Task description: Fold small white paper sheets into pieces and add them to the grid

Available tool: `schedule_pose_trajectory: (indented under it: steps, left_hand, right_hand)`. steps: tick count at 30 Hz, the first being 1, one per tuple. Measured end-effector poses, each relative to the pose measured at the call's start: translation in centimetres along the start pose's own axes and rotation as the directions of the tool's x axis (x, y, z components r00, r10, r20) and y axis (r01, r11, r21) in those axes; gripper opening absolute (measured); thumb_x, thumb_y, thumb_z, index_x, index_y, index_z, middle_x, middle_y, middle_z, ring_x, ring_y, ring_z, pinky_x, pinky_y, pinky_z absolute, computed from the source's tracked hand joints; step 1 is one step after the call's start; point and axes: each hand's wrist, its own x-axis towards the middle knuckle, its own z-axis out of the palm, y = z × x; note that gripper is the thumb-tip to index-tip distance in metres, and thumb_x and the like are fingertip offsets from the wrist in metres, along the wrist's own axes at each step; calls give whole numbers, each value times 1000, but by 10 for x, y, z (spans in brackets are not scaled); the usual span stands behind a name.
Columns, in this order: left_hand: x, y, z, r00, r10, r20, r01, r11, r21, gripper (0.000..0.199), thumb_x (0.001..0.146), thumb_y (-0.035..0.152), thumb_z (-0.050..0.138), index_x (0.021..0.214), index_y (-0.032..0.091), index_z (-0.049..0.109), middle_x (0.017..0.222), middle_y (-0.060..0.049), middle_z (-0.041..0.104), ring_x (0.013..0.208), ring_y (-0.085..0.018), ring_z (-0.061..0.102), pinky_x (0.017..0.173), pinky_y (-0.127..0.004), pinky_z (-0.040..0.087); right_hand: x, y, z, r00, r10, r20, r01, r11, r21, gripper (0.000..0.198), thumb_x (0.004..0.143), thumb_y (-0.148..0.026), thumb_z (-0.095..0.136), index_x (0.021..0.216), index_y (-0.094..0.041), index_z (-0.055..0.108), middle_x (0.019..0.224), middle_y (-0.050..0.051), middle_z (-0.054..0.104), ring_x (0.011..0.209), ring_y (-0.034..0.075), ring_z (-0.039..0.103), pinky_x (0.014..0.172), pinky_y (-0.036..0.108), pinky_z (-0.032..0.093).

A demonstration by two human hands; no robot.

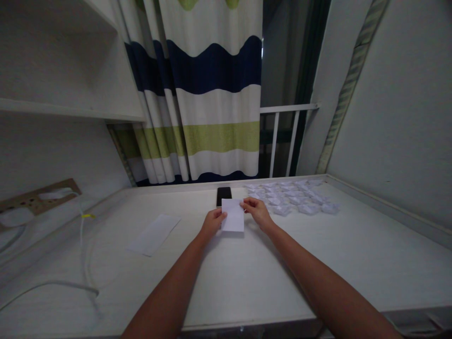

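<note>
A small white sheet of paper (232, 216) is held up over the white desk, between my two hands. My left hand (213, 221) pinches its left edge, thumb on the near face. At the upper right edge, my right hand (256, 211) grips the paper between thumb and fingers. Behind the sheet lies a black phone (223, 193), partly covered by it. Several folded white paper pieces (291, 195) sit in rows at the back right of the desk. To the left, a flat stack of white paper (155, 234) rests on the desktop.
The white desk (353, 263) meets a wall on the right. A striped curtain (219, 113) and a white railing (289, 109) stand behind it. At left are a brown power strip (42, 200), a white cable (52, 283) and an overhead shelf (70, 110).
</note>
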Motion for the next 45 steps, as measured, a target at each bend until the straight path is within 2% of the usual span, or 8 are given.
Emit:
schedule_pose_trajectory:
  steps: [3, 10, 21, 27, 32, 38, 45]
  left_hand:
    - [1, -2, -1, 1000, -6, -1, 6, 1000, 2, 27, 56, 31, 62, 72, 10, 64, 65, -5, 62, 59, -15, 53, 55, -24, 38]
    - [0, 1, 0, 1000, -17, 5, 17, 1000, 13, 27, 55, 33, 63, 69, 10, 64, 65, -4, 62, 58, -13, 52, 54, -23, 37]
    - [0, 0, 0, 1000, -10, 0, 10, 1000, 5, 28, 56, 31, 63, 74, 10, 64, 68, -5, 63, 63, -15, 55, 59, -25, 39]
    - [0, 0, 0, 1000, 8, 17, -8, 1000, 1, 29, 57, 33, 63, 73, 10, 64, 67, -4, 63, 60, -14, 54, 56, -24, 39]
    - [2, -2, -2, 1000, 7, -27, -8, 1000, -30, 31, 56, 34, 63, 76, 10, 63, 66, -3, 61, 58, -13, 52, 54, -23, 39]
    - [3, -3, -4, 995, 30, -92, -33, 999, -28, 31, 56, 37, 62, 74, 12, 62, 63, -1, 59, 58, -12, 51, 54, -22, 39]
    - [-2, 7, 1, 996, 54, -77, -60, 995, -75, 36, 56, 38, 63, 81, 12, 62, 68, -2, 61, 61, -13, 53, 56, -23, 41]
  right_hand:
    - [-1, -1, 0, 1000, -3, 1, 3, 1000, 17, 24, 54, -34, 65, 69, -16, 61, 60, -1, 58, 55, 10, 51, 52, 23, 40]
    - [1, 0, -2, 999, -39, 0, 39, 999, -14, 20, 54, -34, 64, 63, -16, 61, 55, -2, 56, 52, 10, 49, 51, 23, 39]
    - [1, 2, -2, 999, -40, 16, 40, 999, -6, 24, 58, -37, 62, 70, -16, 61, 59, -1, 58, 54, 10, 51, 50, 23, 39]
    - [3, 3, -3, 998, -65, 18, 66, 998, -15, 21, 59, -35, 61, 67, -16, 60, 57, -1, 57, 52, 10, 51, 48, 22, 38]
    - [2, 6, -2, 999, 13, 51, -14, 1000, 20, 27, 56, -34, 63, 77, -17, 58, 58, -2, 57, 55, 11, 54, 49, 22, 41]
    - [-1, 13, 1, 973, 101, 209, -101, 995, -12, 25, 52, -32, 67, 66, -15, 55, 54, -3, 57, 49, 10, 52, 49, 24, 43]
    - [-1, 10, 0, 971, 100, 216, -117, 991, 66, 26, 52, -32, 67, 68, -16, 55, 44, -7, 51, 42, 8, 49, 47, 23, 41]
